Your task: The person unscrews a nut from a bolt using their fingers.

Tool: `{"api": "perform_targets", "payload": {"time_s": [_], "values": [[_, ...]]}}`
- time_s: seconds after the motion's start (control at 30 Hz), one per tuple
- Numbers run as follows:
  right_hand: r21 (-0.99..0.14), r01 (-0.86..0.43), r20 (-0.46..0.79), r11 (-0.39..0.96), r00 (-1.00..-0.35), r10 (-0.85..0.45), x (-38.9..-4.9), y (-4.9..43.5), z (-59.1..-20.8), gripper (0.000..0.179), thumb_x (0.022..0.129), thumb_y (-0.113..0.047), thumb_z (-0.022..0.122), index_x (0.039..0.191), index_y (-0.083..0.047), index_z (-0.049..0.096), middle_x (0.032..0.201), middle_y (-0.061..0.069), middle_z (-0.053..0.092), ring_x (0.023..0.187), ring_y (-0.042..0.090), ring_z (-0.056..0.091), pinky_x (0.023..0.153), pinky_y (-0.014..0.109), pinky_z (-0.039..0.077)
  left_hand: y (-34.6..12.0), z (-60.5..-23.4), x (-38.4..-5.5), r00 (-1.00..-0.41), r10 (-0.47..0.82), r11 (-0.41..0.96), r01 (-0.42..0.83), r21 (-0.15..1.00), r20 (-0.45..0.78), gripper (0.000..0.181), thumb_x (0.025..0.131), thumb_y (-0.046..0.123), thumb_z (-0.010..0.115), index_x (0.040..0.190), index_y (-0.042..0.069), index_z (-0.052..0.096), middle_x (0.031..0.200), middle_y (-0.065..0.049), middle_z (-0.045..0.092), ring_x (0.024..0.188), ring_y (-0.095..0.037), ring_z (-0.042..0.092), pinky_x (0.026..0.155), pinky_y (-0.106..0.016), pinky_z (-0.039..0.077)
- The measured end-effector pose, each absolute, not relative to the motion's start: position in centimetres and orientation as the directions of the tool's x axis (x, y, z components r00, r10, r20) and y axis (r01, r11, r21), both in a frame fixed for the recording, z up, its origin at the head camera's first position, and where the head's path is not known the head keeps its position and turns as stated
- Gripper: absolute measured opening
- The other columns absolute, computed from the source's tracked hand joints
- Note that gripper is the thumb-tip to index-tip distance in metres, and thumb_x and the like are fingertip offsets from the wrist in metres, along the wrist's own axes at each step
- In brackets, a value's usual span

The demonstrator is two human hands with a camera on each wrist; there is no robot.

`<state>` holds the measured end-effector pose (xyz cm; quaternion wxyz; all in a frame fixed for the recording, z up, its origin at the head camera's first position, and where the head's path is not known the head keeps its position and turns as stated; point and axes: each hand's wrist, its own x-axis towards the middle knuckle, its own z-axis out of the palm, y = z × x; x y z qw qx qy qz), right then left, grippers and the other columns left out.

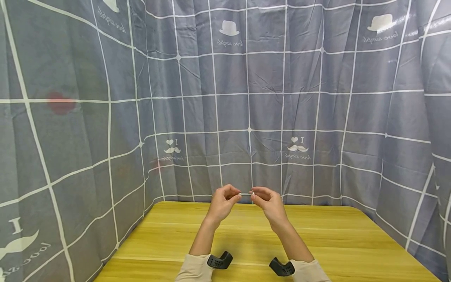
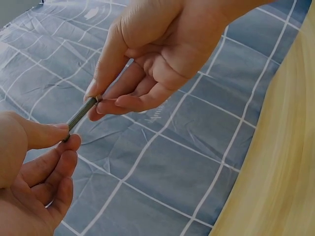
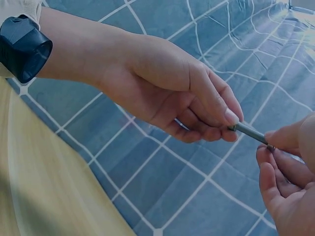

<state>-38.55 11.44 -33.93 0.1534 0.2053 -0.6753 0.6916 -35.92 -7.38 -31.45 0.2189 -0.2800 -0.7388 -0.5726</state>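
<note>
Between my two hands is a thin silvery metal bolt (image 1: 246,194), held up over the far edge of the table. Its threaded shaft (image 2: 80,114) shows plainly in the left wrist view. My left hand (image 1: 222,203) pinches one end with thumb and fingertips. The opposite end is pinched the same way by my right hand (image 1: 270,204). Fingertips partly cover both ends of the bolt. In the right wrist view, the left hand (image 3: 162,88) reaches in from the left and the right hand (image 3: 295,179) sits at the lower right.
A yellow wood-grain table (image 1: 169,239) lies beneath the hands. Grey curtains (image 1: 267,113) with white grid lines hang behind it and along both sides. Black wrist mounts (image 1: 220,260) sit at the sleeve cuffs.
</note>
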Motion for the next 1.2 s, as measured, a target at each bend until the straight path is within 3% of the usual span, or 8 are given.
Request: {"api": "perform_targets", "payload": {"time_s": [0.2,0.43,0.57,0.67,0.8,0.87,1.03,1.2], "values": [[-0.873,-0.489,0.488,0.000,-0.871,-0.059,-38.7,11.4,-34.0,0.026,0.100,-0.005,0.069,0.123,0.008,0.070,0.113,0.019,0.072,0.102,0.027,0.068,0.092,0.038,0.054,-7.4,-31.4,-35.9,-0.748,0.158,0.172,0.664,0.728,0.645,0.006,0.097,-0.006,0.067,0.102,-0.007,0.070,0.098,-0.022,0.071,0.090,-0.047,0.063,0.074,-0.030,0.048],[-0.864,-0.502,0.500,0.039,-0.864,-0.064,-38.7,11.6,-34.3,0.024,0.100,-0.004,0.069,0.122,0.005,0.071,0.110,0.016,0.073,0.104,0.034,0.067,0.096,0.048,0.053,-7.5,-31.4,-35.9,-0.761,0.153,0.174,0.649,0.741,0.630,0.006,0.098,-0.006,0.066,0.102,-0.006,0.070,0.100,-0.024,0.071,0.089,-0.038,0.064,0.076,-0.033,0.050],[-0.851,-0.523,0.520,0.043,-0.852,-0.063,-38.7,11.6,-34.2,0.023,0.099,-0.002,0.069,0.120,0.006,0.072,0.115,0.019,0.071,0.107,0.035,0.066,0.094,0.044,0.052,-7.4,-31.4,-35.9,-0.758,0.153,0.165,0.652,0.740,0.634,0.006,0.098,-0.006,0.066,0.102,-0.006,0.070,0.102,-0.028,0.070,0.091,-0.044,0.064,0.077,-0.034,0.050],[-0.848,-0.528,0.526,0.050,-0.849,-0.053,-38.6,11.5,-34.0,0.021,0.098,0.001,0.069,0.118,0.007,0.072,0.115,0.019,0.071,0.105,0.031,0.067,0.092,0.038,0.052,-7.4,-31.3,-36.0,-0.760,0.152,0.171,0.650,0.740,0.632,0.006,0.098,-0.006,0.066,0.102,-0.008,0.069,0.100,-0.024,0.071,0.089,-0.036,0.065,0.077,-0.034,0.051],[-0.849,-0.526,0.525,0.054,-0.850,-0.031,-38.7,11.5,-33.9,0.021,0.097,0.001,0.070,0.117,0.006,0.073,0.112,0.015,0.072,0.103,0.028,0.067,0.088,0.030,0.053,-7.5,-32.3,-37.6,-0.772,0.149,0.174,0.636,0.752,0.618,0.009,0.098,-0.005,0.066,0.104,-0.009,0.069,0.101,-0.022,0.072,0.089,-0.033,0.066,0.078,-0.037,0.051],[-0.843,-0.533,0.533,0.067,-0.846,-0.026,-38.9,11.6,-34.1,0.021,0.098,-0.001,0.071,0.118,0.004,0.074,0.111,0.013,0.072,0.102,0.028,0.067,0.086,0.028,0.053,-7.6,-33.0,-38.7,-0.774,0.149,0.171,0.633,0.755,0.615,0.009,0.098,-0.003,0.067,0.105,-0.007,0.070,0.102,-0.022,0.072,0.092,-0.038,0.066,0.078,-0.037,0.052],[-0.805,-0.568,0.568,0.171,-0.821,-0.052,-39.0,11.8,-34.4,0.022,0.099,-0.006,0.071,0.119,-0.001,0.075,0.107,0.009,0.073,0.101,0.033,0.068,0.085,0.030,0.054,-8.0,-33.9,-39.7,-0.773,0.153,0.166,0.634,0.755,0.615,0.008,0.099,0.002,0.068,0.106,0.000,0.072,0.105,-0.018,0.073,0.095,-0.036,0.067,0.080,-0.035,0.052],[-0.750,-0.586,0.601,0.306,-0.798,-0.056,-39.3,12.3,-34.6,0.019,0.096,-0.009,0.075,0.113,-0.001,0.076,0.096,0.005,0.073,0.088,0.025,0.068,0.076,0.030,0.053,-8.4,-34.1,-39.7,-0.776,0.163,0.178,0.631,0.756,0.609,0.008,0.100,0.004,0.069,0.106,0.001,0.072,0.106,-0.018,0.073,0.094,-0.027,0.067,0.082,-0.034,0.053]]}}
